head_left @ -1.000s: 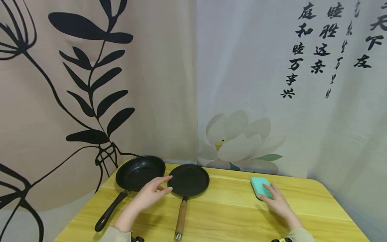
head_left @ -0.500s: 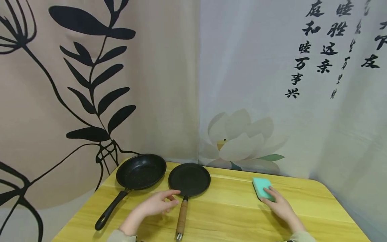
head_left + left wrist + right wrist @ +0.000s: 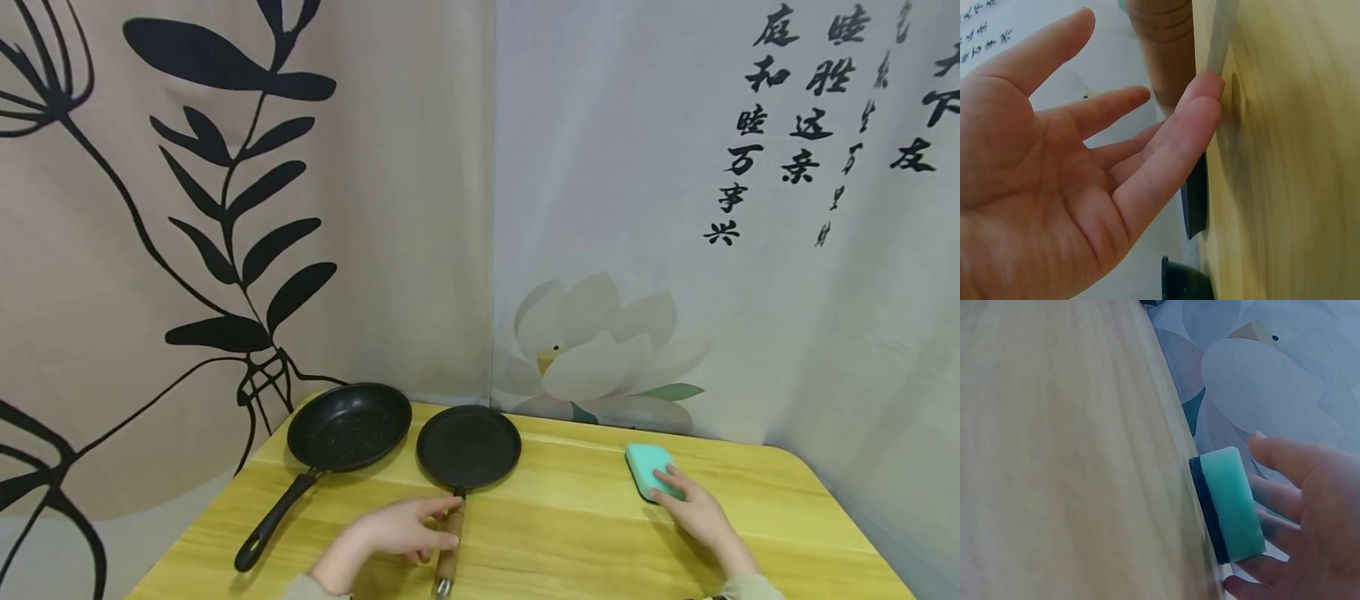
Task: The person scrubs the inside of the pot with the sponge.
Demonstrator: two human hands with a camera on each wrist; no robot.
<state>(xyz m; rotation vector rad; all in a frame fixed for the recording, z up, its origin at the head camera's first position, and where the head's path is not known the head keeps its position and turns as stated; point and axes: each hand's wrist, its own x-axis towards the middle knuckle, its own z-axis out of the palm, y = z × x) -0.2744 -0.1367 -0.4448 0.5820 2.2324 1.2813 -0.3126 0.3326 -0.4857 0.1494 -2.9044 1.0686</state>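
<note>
My left hand (image 3: 408,529) is at the wooden handle (image 3: 452,542) of a flat black griddle pan (image 3: 468,446), thumb and fingers apart. In the left wrist view the palm of the left hand (image 3: 1041,169) faces the camera, with its fingers stretched toward the handle (image 3: 1163,44) but not wrapped round it. Over on the right, my right hand (image 3: 697,512) reaches over the near corner of a turquoise sponge (image 3: 648,467) with a dark scouring side down on the table. Seen from the right wrist, the spread fingers of the right hand (image 3: 1310,512) lie beyond the sponge (image 3: 1232,506), uncurled.
A deeper black frying pan (image 3: 348,429) with a black handle (image 3: 273,521) stands left of the griddle pan. Everything rests on a yellow wood-grain table (image 3: 570,533). Behind its back edge hangs a printed curtain (image 3: 600,208) with leaves, a lotus and dark characters.
My left hand has moved down and to the right, from beside the griddle pan's plate to its handle. My right hand stays over the sponge, nearly still.
</note>
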